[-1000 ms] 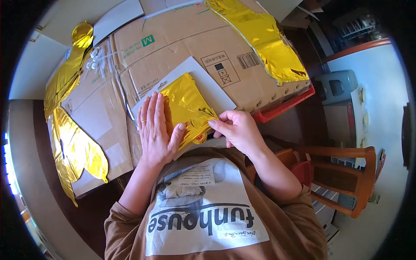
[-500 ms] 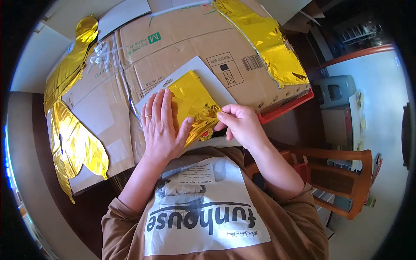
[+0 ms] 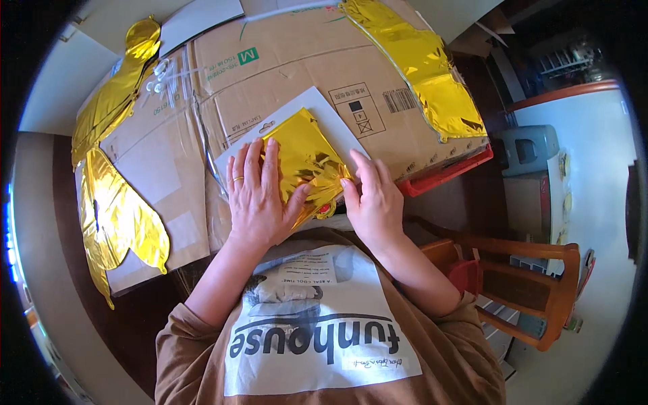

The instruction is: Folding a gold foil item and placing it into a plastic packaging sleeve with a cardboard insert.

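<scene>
A folded gold foil balloon [image 3: 304, 142] lies on a white card [image 3: 324, 111] with a hanger hole, on top of a large cardboard box [image 3: 270, 81]. Spread flat, my left hand [image 3: 260, 189] covers the balloon's left side, a ring on one finger. At its crumpled right edge is my right hand [image 3: 376, 202], thumb tip touching the creased foil and fingers stretched out over the card. Creases run together at that thumb. A small red and gold patterned bit [image 3: 327, 210] shows at the balloon's near edge; what lies under my palm is hidden.
Flat gold foil balloons lie on the box at the left [image 3: 125, 219] and far right [image 3: 439, 81]. Small white plastic pieces [image 3: 160, 79] rest near the left one. A red tray edge [image 3: 449, 172] juts out at right. Beyond stand a wooden chair [image 3: 520, 283] and a grey-blue stool [image 3: 530, 150].
My right hand has turned upright, its fingers going from a pinch on the foil's edge to stretched out. The left hand stays flat on the balloon. The view has shifted slightly.
</scene>
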`<action>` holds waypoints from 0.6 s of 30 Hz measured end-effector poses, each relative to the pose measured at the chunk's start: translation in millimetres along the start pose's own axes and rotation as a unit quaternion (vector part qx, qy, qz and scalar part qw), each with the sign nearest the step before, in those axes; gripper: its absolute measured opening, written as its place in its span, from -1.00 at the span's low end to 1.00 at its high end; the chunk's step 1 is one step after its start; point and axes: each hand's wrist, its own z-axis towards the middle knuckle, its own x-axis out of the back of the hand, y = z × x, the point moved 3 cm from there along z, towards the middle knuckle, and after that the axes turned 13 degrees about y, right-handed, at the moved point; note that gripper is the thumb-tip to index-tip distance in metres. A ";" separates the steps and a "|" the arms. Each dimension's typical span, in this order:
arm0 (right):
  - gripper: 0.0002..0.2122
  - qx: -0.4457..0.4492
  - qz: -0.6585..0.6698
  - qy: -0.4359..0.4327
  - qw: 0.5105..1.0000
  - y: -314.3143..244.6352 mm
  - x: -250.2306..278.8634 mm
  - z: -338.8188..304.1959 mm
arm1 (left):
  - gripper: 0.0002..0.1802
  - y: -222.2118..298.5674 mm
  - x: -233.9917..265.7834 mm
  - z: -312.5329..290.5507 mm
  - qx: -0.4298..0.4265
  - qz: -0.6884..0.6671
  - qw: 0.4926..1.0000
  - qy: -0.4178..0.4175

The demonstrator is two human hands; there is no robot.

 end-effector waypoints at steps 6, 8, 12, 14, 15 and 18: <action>-0.69 0.222 -0.112 0.074 0.966 -4.4 0.2 -6.7 | -0.05 0.2 -0.6 -1.5 0.005 0.005 1.000 -0.013; -0.71 0.258 -0.126 0.069 0.956 -3.8 -1.6 -11.2 | -0.04 -0.3 -1.4 -1.9 0.007 0.006 1.000 -0.013; -0.72 0.272 -0.142 0.059 0.950 -3.3 -2.2 -13.3 | -0.02 -0.5 -0.7 -2.6 0.009 0.009 1.000 -0.024; -0.71 0.275 -0.164 0.067 0.945 -4.2 -1.9 -14.4 | -0.01 -1.7 -2.6 -4.9 0.004 0.021 0.999 -0.025; -0.70 0.277 -0.174 0.071 0.942 -4.7 -1.8 -15.0 | 0.00 -2.4 -3.7 -6.1 0.002 0.027 0.999 -0.024; -0.67 0.273 -0.174 0.037 0.945 -11.3 -0.5 -17.0 | 0.02 -2.6 -5.7 -6.8 0.005 0.036 0.999 -0.025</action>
